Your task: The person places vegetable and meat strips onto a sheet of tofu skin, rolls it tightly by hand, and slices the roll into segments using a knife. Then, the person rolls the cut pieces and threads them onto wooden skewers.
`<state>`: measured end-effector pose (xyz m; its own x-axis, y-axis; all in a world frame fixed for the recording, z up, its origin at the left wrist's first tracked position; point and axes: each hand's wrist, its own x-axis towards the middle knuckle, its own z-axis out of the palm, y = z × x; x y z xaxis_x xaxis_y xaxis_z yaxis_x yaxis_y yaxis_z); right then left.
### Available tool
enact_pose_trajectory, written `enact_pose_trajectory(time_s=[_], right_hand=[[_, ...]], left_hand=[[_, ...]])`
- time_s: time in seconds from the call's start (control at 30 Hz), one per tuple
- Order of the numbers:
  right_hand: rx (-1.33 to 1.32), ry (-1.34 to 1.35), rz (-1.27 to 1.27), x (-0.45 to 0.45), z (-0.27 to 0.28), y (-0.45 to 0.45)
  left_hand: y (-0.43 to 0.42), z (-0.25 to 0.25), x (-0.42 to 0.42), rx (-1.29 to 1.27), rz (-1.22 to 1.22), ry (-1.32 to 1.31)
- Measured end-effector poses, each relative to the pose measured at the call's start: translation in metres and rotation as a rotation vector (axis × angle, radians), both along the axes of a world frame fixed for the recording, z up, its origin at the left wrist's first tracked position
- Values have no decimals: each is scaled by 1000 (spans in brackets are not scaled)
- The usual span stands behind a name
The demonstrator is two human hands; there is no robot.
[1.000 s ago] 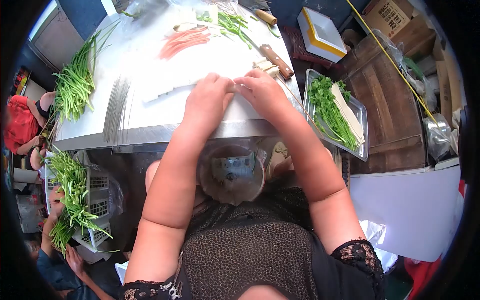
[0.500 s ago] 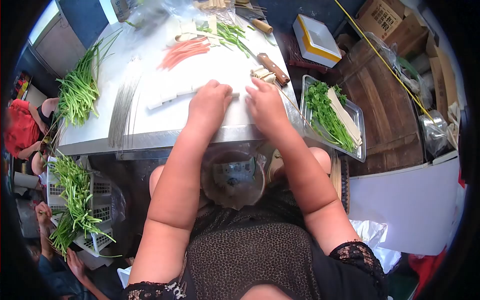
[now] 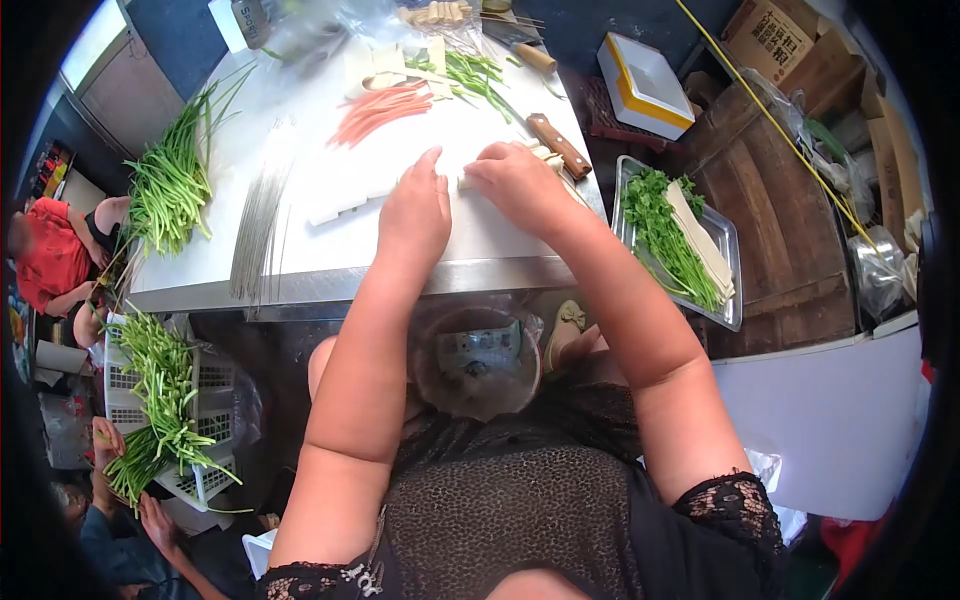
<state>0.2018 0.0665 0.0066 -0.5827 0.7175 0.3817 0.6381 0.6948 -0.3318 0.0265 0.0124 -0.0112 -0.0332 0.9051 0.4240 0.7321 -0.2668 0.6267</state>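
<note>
My left hand rests on the white tabletop with its fingers stretched out, at the right end of a row of white pieces. Close by on the right, my right hand has its fingers bent down around a small pale roll, mostly hidden beneath them. Behind that hand lie more pale rolls, partly covered, beside a wooden-handled knife. Pink strips, green strips and flat pale sheets lie farther back. Thin metal skewers are on the left.
Green stalks lie at the table's left edge, more on white baskets. A metal tray holds leafy greens and pale sheets on the right. A bucket stands below. Other people's hands are at lower left.
My right hand has moved left, closer to my left hand, and its fingers have curled down onto the pale roll. My left hand's fingers have straightened. The whole view has shifted slightly.
</note>
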Motion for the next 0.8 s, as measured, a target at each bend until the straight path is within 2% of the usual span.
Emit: enact_pose_trajectory(time_s=[0.13,0.23,0.27,0.3,0.33,0.37,0.43,0.57,0.63,0.67,0.73,0.77,0.8], right_hand=[[174,-120,-24,-4,-9,5],[163,-101,-76,-6,-22,19],[170,-102,-73,-7,-20,17],[-122,232,-52,-8,-19,13],[-428,563,-31,-9,-21,4],[-432,561,-32,-8,-18,-4],[-830,709,4,-4,-2,-18],[-865,757,20,9,1,-36],[-390,563,-115,27,3,-45],[-78,411,-268,43,1,-44],[130,49,-537,70,3,-50],[130,47,-541,74,1,-52],[33,-19,-564,78,-4,-54]], left_hand=[[3,-2,0,15,-6,-76],[7,-5,0,28,-5,-212],[4,2,3,-126,-40,-467],[4,7,4,-279,-78,-722],[2,8,3,-280,-74,-725],[1,8,3,-374,-126,-790],[-1,14,4,-471,-219,-921],[-4,14,4,-494,-281,-990],[-8,18,5,-434,-232,-1024],[-7,16,4,-432,-236,-1025],[-7,9,2,-289,-156,-776],[-9,10,5,-291,-160,-777],[-12,12,8,-271,-153,-632]])
